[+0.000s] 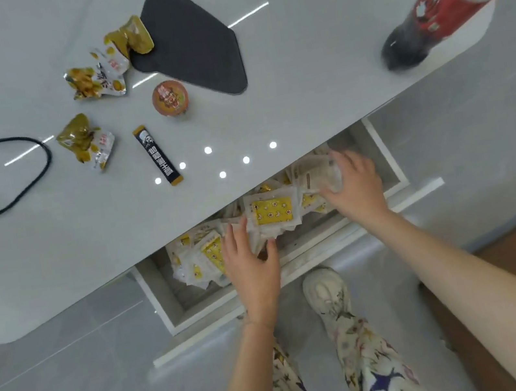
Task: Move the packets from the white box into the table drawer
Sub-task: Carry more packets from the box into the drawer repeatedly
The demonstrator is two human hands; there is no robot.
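Both arms bare, reaching fwd and down into the drawer (394,169). Left hand (252,266) sits palm-down over the drawer's left-middle part, fingers spread and fairly straight, resting on the packets (273,210), thumb out to the side along the drawer's front wall. Wrist straight, forearm running up from below the drawer's front. Right hand (357,186) is at the drawer's right end, palm-down, fingers curled over some of the packets w/ thumb stretched toward the drawer's middle, gripping them; slightly blurred. Right forearm comes in diagonally from beyond the drawer's right front corner.
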